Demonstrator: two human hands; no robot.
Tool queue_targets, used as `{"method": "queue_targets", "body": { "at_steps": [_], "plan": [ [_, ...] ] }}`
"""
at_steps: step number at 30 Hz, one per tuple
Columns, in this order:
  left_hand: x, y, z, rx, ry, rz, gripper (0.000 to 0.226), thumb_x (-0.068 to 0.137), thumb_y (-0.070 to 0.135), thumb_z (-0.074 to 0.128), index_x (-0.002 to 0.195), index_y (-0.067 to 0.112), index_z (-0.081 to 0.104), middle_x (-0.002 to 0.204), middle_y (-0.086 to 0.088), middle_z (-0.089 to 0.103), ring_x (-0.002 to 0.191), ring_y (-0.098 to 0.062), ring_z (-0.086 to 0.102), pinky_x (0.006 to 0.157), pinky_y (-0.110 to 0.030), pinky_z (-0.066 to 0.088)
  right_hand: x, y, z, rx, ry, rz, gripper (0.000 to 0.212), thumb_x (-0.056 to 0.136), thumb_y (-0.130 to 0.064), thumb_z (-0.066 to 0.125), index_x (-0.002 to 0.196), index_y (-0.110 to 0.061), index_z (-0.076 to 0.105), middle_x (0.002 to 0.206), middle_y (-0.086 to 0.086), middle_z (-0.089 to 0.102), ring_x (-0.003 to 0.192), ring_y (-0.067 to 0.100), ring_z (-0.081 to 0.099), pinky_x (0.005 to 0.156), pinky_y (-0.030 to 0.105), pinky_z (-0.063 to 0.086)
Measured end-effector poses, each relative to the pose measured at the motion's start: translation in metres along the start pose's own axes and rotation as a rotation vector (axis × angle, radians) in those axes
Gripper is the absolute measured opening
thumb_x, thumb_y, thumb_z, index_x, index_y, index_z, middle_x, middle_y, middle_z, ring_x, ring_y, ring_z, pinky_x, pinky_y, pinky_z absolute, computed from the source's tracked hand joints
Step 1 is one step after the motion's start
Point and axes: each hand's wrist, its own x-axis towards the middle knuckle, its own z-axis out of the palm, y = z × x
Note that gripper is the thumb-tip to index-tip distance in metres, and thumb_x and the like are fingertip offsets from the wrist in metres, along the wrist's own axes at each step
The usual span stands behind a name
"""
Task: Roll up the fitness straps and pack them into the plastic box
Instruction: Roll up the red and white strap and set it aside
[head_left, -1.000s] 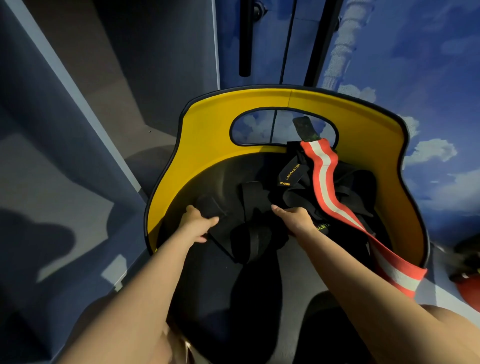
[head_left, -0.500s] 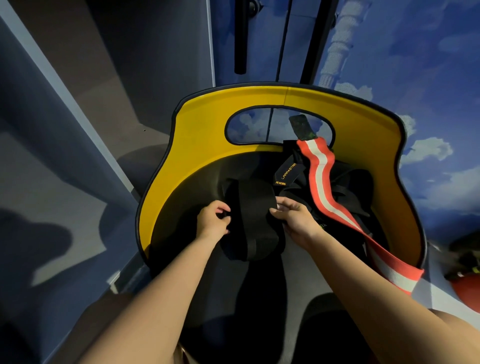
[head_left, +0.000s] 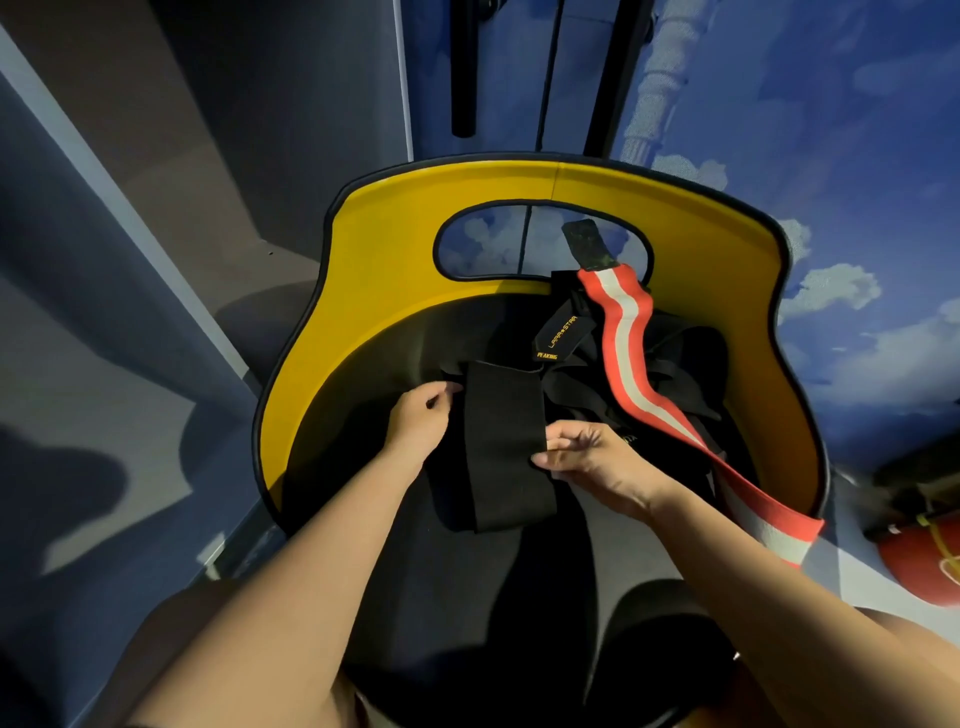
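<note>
On the chair seat (head_left: 363, 441), just fwd of the yellow backrest (head_left: 395, 249), black strap (head_left: 501, 441) lay flat. L hand (head_left: 418, 421) & R hand (head_left: 592, 457) fingers pinched its opposite edges. Soft, light, floppy imo; best gripped at one end to roll.

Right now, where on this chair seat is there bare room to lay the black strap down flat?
The left part of the seat is bare, between the yellow backrest and the left hand. The near seat below the wide black strap also looks free, though dark. The right side is crowded: the black strap pile and red-and-white strap beyond the right hand.
</note>
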Motion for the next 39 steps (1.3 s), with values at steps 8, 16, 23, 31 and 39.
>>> {"method": "queue_targets", "body": {
  "at_steps": [8,16,23,31,39],
  "plan": [
    [-0.016,0.014,0.005,-0.289,-0.172,-0.071,0.061,0.086,0.006,0.065,0.141,0.012,0.039,0.144,-0.010,0.043,0.128,-0.023,0.046,0.104,-0.036,0.038,-0.005,0.003,-0.003,0.020,-0.062,0.082,0.021,0.083,0.003,0.053,0.097,-0.005,0.067,0.102,0.010,0.068,0.100,0.021,0.064,0.095,0.033,0.048],
    [-0.027,0.008,-0.010,-0.213,-0.316,-0.073,0.061,0.088,-0.003,0.058,0.142,0.015,0.037,0.125,0.001,0.050,0.105,-0.013,0.048,0.089,-0.030,0.039,0.023,-0.014,0.025,0.058,0.250,-0.039,0.032,0.098,-0.027,0.047,0.095,-0.003,0.067,0.079,0.005,0.071,0.074,0.013,0.068,0.064,0.020,0.055],
    [-0.015,-0.002,-0.035,-0.211,-0.443,-0.114,0.051,0.084,-0.019,0.037,0.123,0.007,0.057,0.128,-0.013,0.058,0.120,-0.026,0.054,0.104,-0.043,0.043,0.025,-0.014,0.030,0.232,0.128,0.021,0.033,0.094,-0.036,0.049,0.098,-0.008,0.066,0.090,0.006,0.073,0.084,0.019,0.069,0.079,0.031,0.054],
    [-0.003,-0.029,-0.026,0.409,-0.395,0.439,0.052,0.090,-0.011,0.045,0.131,0.020,0.054,0.142,0.005,0.046,0.137,-0.012,0.035,0.115,-0.026,0.023,-0.001,-0.009,0.030,0.243,0.009,0.061,0.036,0.098,-0.018,0.041,0.068,-0.013,0.060,0.058,-0.004,0.062,0.054,0.004,0.060,0.058,0.015,0.051],
    [-0.001,-0.049,-0.021,1.181,-0.498,0.686,0.068,0.098,0.006,0.037,0.149,0.033,0.002,0.158,0.012,-0.008,0.145,-0.005,-0.008,0.117,-0.027,-0.003,-0.023,0.020,0.028,-1.139,-0.121,-0.380,0.042,0.096,-0.041,0.043,0.112,-0.011,0.069,0.124,0.000,0.065,0.124,0.010,0.052,0.107,0.022,0.036]
  ]
}}
